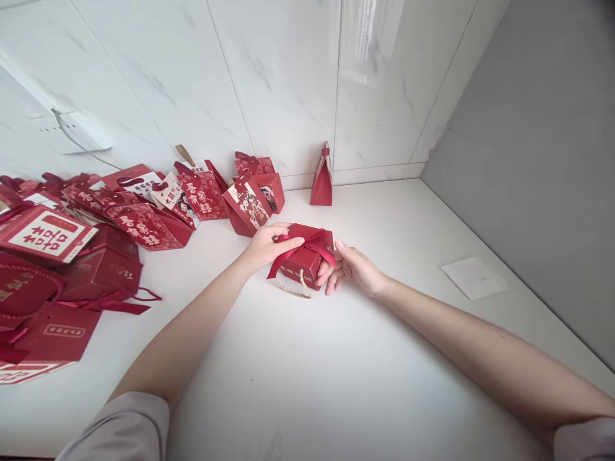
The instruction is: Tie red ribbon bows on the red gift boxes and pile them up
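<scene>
A red gift box [298, 261] lies on the white surface between my hands, with gold lettering on its near side. Dark pink ribbon [314, 242] is tied in a bow across its top, and a twisted gold cord handle [294, 293] hangs toward me. My left hand [271, 246] grips the box from the left, thumb over the top by the ribbon. At the right end, my right hand [353, 267] has its fingers apart, with the fingertips beside the box's side and the ribbon tail; whether they touch is unclear.
Several red gift boxes [154, 224] crowd the left side along the wall, some piled up. A single red pointed box [323, 182] stands by the wall. A white paper square [473, 277] lies at the right. Marble-patterned tiles [288, 83] and a grey panel [533, 153] border the surface.
</scene>
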